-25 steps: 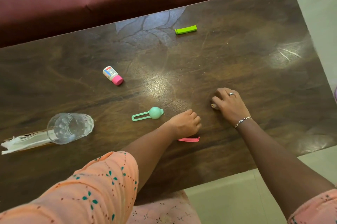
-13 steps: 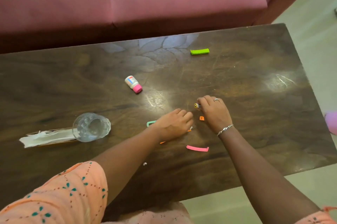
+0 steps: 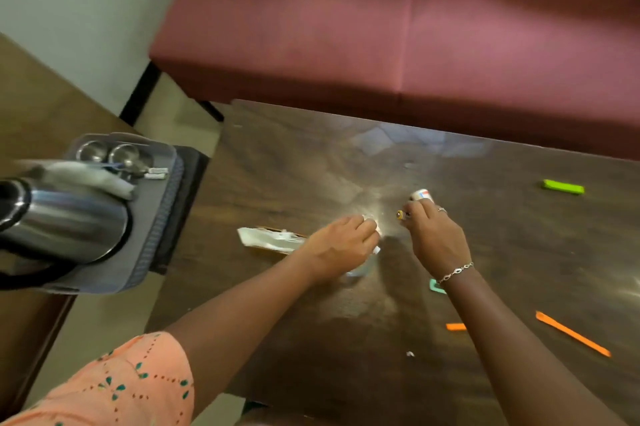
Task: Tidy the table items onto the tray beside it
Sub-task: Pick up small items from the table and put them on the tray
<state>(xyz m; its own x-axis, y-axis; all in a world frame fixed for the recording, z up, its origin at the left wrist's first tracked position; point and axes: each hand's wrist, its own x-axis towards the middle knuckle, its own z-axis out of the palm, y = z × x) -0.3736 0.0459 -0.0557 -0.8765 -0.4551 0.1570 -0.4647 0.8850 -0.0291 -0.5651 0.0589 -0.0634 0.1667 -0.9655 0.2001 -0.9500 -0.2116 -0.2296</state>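
Left hand (image 3: 341, 245) at table centre, fingers curled down over the top of a clear drinking glass (image 3: 360, 270). Only a blurred sliver of glass shows at the palm's 5 o'clock, so a grip on the rim is inferred, not confirmed. Right hand (image 3: 438, 238) is just beside it at 3 o'clock, thumb and forefinger pinching a small cylindrical object with a yellow end (image 3: 401, 215). A small white plastic bottle with a red-and-blue label (image 3: 420, 195) lies at that hand's 12 o'clock; whether they touch cannot be told. Both hands work over the dark wooden table (image 3: 311, 162). The target, a grey plastic tray with a ribbed wall (image 3: 156, 228), sits off the table's 9 o'clock side and carries a polished steel flask (image 3: 69, 224) and two steel cups (image 3: 104, 151). A white paper-napkin packet (image 3: 266, 240) lies at 9 o'clock of the left hand, and a lime-green plastic clip (image 3: 563, 187) at the table's 2 o'clock. Handling estimate for the glass: rigid, smooth, breakable and the heaviest loose item. A top-down rim hold looks prone to slipping, so wrapping the wall at mid-height is safer, with a gentle set-down clear of the flask. The bottle is probably light and stiff and may roll; pinch it across the body. The right hand is already part-occupied, which limits its grip.
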